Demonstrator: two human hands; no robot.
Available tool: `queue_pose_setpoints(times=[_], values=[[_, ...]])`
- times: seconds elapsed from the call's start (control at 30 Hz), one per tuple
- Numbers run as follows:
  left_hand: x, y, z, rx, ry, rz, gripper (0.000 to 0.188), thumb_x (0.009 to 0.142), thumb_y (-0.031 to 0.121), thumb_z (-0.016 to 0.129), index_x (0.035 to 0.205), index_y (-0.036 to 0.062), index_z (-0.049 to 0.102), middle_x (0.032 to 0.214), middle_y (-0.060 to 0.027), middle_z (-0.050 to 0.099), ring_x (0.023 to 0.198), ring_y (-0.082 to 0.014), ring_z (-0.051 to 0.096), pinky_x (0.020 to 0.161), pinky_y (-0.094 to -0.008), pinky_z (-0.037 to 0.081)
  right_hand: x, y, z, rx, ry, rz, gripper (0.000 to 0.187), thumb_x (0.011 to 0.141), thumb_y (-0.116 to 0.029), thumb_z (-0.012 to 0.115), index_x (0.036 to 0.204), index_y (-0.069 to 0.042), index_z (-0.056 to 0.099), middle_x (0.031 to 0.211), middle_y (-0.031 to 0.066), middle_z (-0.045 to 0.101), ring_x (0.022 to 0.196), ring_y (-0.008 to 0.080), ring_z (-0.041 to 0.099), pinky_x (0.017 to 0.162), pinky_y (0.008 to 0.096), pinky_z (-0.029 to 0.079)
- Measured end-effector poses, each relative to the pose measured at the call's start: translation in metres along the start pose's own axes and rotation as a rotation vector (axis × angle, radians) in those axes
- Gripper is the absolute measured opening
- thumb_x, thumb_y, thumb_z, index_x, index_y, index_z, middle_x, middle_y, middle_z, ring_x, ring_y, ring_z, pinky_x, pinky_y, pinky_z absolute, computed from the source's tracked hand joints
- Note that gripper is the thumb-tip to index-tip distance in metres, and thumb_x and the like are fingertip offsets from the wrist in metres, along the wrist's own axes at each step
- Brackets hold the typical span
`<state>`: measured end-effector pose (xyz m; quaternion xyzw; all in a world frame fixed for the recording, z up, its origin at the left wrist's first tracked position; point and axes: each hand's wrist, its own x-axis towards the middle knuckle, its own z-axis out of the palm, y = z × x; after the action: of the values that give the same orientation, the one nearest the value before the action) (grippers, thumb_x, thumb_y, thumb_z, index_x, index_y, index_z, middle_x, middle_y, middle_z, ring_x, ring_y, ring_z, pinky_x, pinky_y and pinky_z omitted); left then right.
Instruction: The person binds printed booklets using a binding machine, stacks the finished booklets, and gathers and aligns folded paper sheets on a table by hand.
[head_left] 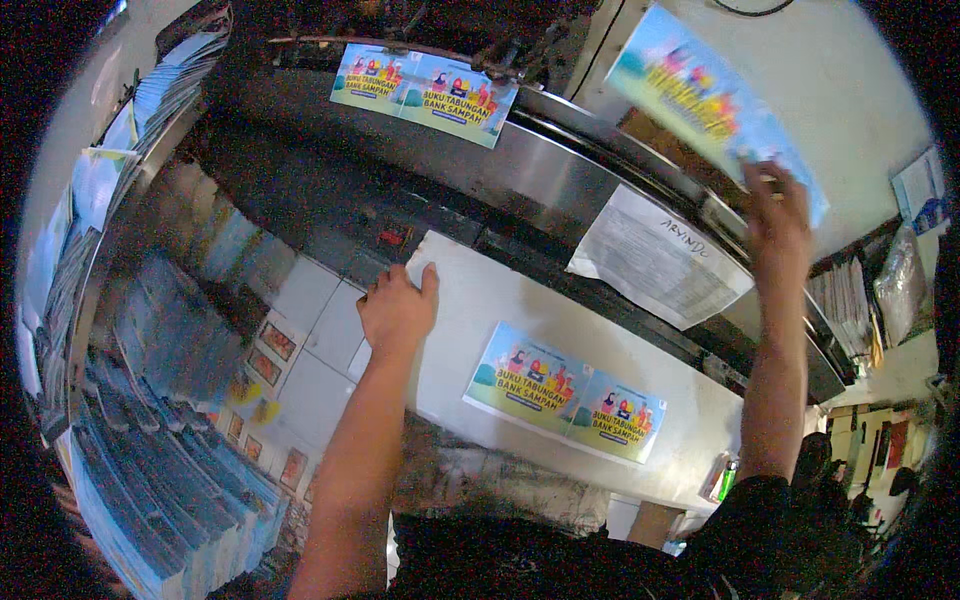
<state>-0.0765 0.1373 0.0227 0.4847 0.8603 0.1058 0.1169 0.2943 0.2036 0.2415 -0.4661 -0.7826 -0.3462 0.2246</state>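
Observation:
My right hand (780,220), raised at the upper right, pinches the edge of a blue and yellow printed cover sheet (690,90), which is smeared by motion. Near the left corner of a white board (450,300), my left hand (397,310) rests with its thumb apart from the fingers and nothing in it. Another printed sheet of the same design (565,390) lies flat on the board, to the right of my left forearm. A third such sheet (425,95) hangs over the far side of a dark machine with a metal bar.
A white paper (660,255) with print and handwriting is fixed to the machine's metal front (555,165). Several stacks of blue booklets (170,500) stand at the lower left, with more on a shelf (130,160) above. Papers and a clear plastic bag (898,285) are at the right.

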Motion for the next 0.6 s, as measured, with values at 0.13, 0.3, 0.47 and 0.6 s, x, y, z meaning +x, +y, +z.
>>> queue_pose_setpoints(times=[0.13,0.3,0.47,0.6], values=[[-0.003,0.004,0.005,-0.014,0.079,0.028,0.059,0.091,0.055,0.040,0.108,0.0019,0.059,0.107,-0.0211,0.064,0.100,-0.0357,0.062,0.087,-0.0501,0.044,-0.045,-0.016,0.052,0.013,-0.158,-0.158,0.040,0.075,0.001,0.061,0.114,-0.010,0.064,0.104,0.0113,0.059,0.093,0.0320,0.058,0.085,0.0426,0.047],[-0.003,0.001,-0.003,-0.027,0.043,0.036,0.057,0.091,0.054,0.041,0.104,0.0024,0.061,0.102,-0.0210,0.066,0.094,-0.0365,0.064,0.085,-0.0508,0.045,-0.142,-0.092,0.030,0.430,-0.672,0.000,0.043,0.077,-0.018,0.071,0.118,-0.010,0.060,0.112,0.0122,0.060,0.103,0.0332,0.058,0.085,0.0420,0.050],[-0.002,-0.001,0.008,0.014,0.113,0.061,0.055,0.091,0.054,0.042,0.102,0.0029,0.061,0.099,-0.0195,0.067,0.093,-0.0358,0.065,0.083,-0.0504,0.046,-0.213,-0.165,-0.045,0.521,-1.013,-0.145,0.078,0.075,-0.053,0.069,0.133,-0.006,0.051,0.134,0.0188,0.046,0.117,0.0371,0.046,0.097,0.0499,0.039],[-0.002,0.001,0.005,0.024,0.106,0.073,0.057,0.091,0.055,0.041,0.104,0.0030,0.060,0.101,-0.0196,0.067,0.095,-0.0353,0.064,0.083,-0.0502,0.046,-0.252,-0.180,-0.068,0.521,-0.897,-0.122,0.076,0.071,-0.048,0.075,0.131,-0.007,0.051,0.132,0.0170,0.047,0.116,0.0355,0.046,0.095,0.0504,0.039]])
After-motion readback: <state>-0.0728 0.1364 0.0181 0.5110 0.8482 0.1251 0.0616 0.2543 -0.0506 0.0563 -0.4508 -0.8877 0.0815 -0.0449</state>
